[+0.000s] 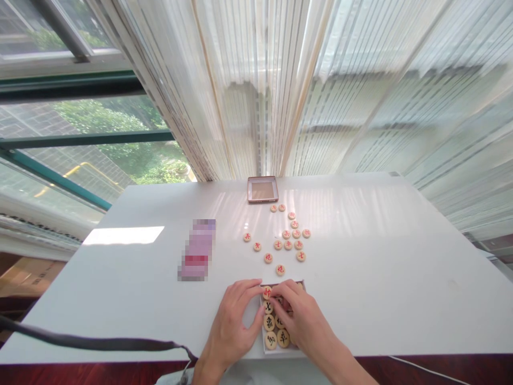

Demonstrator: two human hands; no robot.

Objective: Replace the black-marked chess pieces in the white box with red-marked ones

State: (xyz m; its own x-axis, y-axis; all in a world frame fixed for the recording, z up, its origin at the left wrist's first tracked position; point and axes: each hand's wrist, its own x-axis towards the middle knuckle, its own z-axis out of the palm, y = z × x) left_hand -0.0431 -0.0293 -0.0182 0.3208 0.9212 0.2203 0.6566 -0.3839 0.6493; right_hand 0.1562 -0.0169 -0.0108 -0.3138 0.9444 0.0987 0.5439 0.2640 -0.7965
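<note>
At the near edge of a white table [380, 267] lies a shallow white box [266, 348] of round wooden chess pieces with black and red characters. My left hand [232, 326] rests against the box's left side, its fingertips pinching a red-marked piece [266, 292] at the far left corner. My right hand [302, 318] lies over the box's right half, fingers curled down onto the pieces, touching the same piece. Several loose red-marked pieces [286, 238] are scattered on the table beyond the box.
A small brown-rimmed tray or lid [262, 189] sits at the far edge by the sheer curtain [320, 85]. A blurred pink object [197, 250] lies left of the pieces. A dark cable [92, 341] runs along the near left edge. Windows stand at left.
</note>
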